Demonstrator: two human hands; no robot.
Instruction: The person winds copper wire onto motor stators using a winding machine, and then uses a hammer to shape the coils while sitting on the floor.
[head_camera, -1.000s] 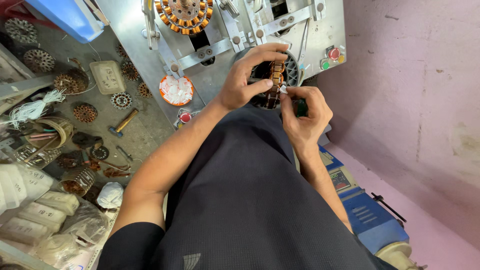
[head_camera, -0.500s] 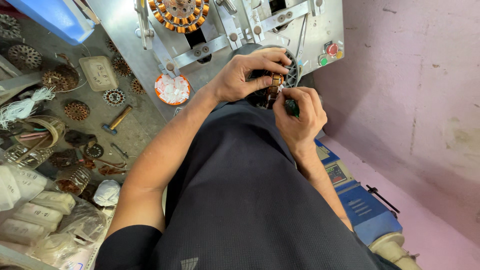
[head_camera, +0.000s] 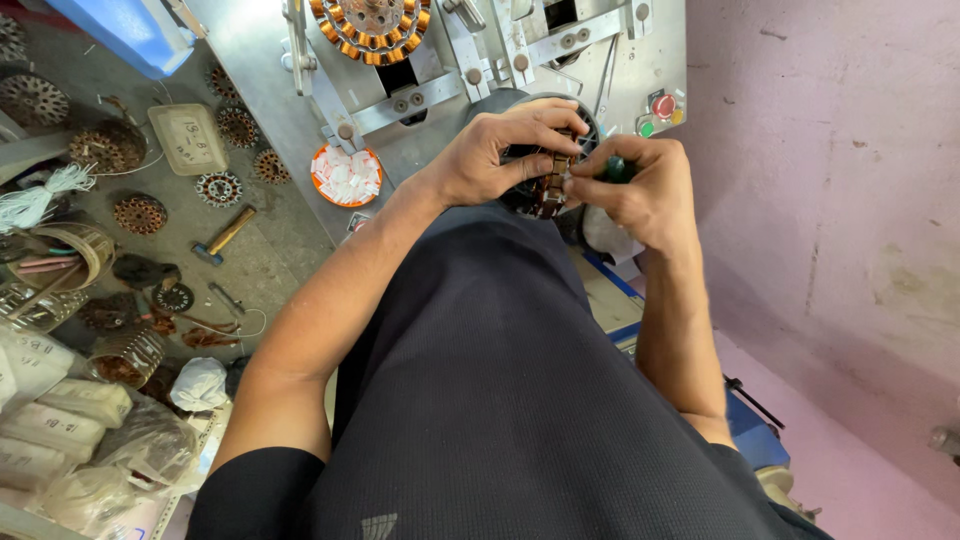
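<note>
Your left hand (head_camera: 495, 155) and right hand (head_camera: 640, 195) pinch one wound stator (head_camera: 548, 185); one orange-rimmed dish (head_camera: 347, 175) of white slips sits left.

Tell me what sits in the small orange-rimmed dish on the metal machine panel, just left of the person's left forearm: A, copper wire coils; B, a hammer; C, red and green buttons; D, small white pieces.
D: the orange-rimmed dish is filled with small white pieces. The hammer lies on the grey surface farther left, and the red and green buttons sit on the panel beyond the right hand.
</note>
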